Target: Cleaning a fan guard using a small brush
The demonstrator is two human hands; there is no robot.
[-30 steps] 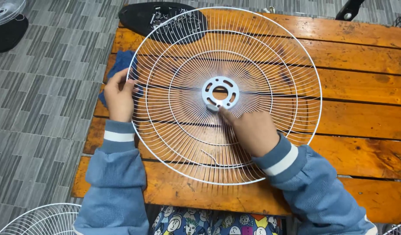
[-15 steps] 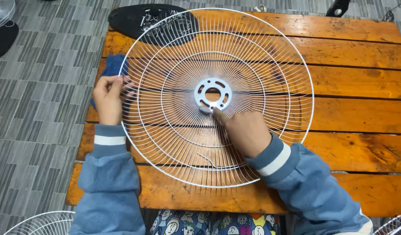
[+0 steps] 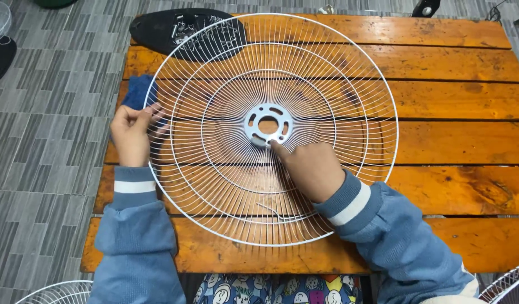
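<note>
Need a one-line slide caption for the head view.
Left hand grips white fan guard rim; right hand touches its hub plate.

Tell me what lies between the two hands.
In the head view, only the white fan guard's wire spokes span between left hand and right hand.

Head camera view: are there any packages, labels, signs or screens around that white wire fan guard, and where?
None show: no package, label, sign or screen. Only the white wire fan guard, held at its rim by the left hand, the right hand at its hub, on the orange wooden table.
</note>
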